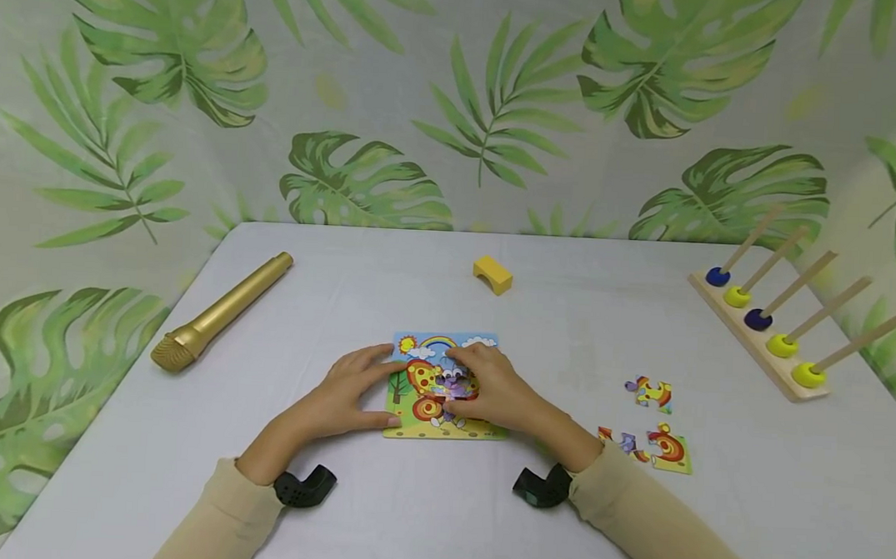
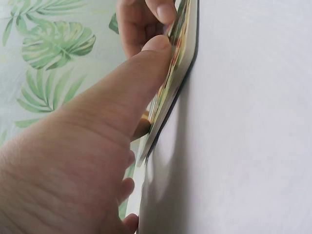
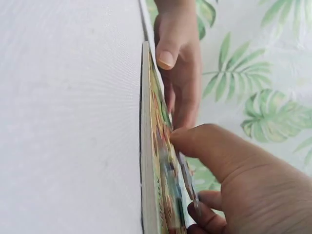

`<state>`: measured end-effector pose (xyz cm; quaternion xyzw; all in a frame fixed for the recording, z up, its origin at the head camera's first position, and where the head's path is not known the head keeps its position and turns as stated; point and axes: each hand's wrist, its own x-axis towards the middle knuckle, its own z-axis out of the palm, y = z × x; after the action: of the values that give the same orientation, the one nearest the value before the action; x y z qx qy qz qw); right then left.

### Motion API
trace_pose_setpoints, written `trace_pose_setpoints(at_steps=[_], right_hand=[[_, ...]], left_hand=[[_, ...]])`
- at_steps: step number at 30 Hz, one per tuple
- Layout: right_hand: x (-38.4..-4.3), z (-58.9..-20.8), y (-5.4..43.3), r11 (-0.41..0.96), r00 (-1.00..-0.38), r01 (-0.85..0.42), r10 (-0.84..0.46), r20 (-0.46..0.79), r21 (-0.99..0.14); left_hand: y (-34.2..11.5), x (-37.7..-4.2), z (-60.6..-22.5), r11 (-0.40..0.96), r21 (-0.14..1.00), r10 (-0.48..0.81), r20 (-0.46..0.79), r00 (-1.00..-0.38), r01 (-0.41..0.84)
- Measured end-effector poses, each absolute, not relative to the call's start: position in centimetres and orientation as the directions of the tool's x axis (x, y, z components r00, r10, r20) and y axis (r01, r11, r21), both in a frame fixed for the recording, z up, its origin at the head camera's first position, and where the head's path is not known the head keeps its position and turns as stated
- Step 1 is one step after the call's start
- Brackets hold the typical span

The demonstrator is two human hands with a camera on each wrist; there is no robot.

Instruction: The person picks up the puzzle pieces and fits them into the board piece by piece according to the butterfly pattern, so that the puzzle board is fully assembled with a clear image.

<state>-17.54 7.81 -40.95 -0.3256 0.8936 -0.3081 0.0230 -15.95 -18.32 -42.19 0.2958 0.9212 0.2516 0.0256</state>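
A butterfly jigsaw puzzle board (image 1: 401,432) lies flat on the table, with a rainbow, a sun and a tree printed on it. My right hand (image 1: 492,386) is over the board's right half and pinches a puzzle piece (image 3: 188,181) between thumb and fingers. In the right wrist view that piece is tilted up from the board's face. My left hand (image 1: 349,392) spreads along the board's left side, its thumb on the lower left corner and its fingertips at the upper left edge. Part of the picture is hidden under the right hand.
Right of the board lie loose puzzle pieces (image 1: 672,450), with another piece (image 1: 653,393) above them. A yellow arch block (image 1: 492,275) sits behind the board. At far left lies a gold microphone (image 1: 225,310); at far right stands a wooden peg rack (image 1: 761,339) with blue and yellow beads.
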Motion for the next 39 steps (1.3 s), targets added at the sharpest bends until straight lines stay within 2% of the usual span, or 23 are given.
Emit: trace_pose_setpoints(at_steps=[5, 14, 17, 39], right_hand=[[-17.9, -41.3, 7.6, 0.619, -0.777, -0.594, -0.606, 0.169, -0.513], [-18.1, -41.8, 7.5, 0.619, -0.769, -0.612, -0.611, 0.188, -0.493], [-18.2, -41.9, 7.5, 0.617, -0.767, -0.613, -0.613, 0.186, -0.494], [-18.2, -41.4, 7.6, 0.642, -0.781, -0.584, -0.61, 0.132, -0.497]], left_hand=[[-17.5, -15.7, -42.1, 0.675, 0.493, 0.562, 0.136, -0.816, 0.548], [-16.2, -15.0, -42.3, 0.6, 0.427, 0.679, 0.177, -0.713, 0.677], [-16.1, -14.9, -42.3, 0.596, 0.405, 0.694, 0.175, -0.699, 0.693], [-16.1, -14.9, -42.1, 0.612, 0.402, 0.695, 0.137, -0.706, 0.681]])
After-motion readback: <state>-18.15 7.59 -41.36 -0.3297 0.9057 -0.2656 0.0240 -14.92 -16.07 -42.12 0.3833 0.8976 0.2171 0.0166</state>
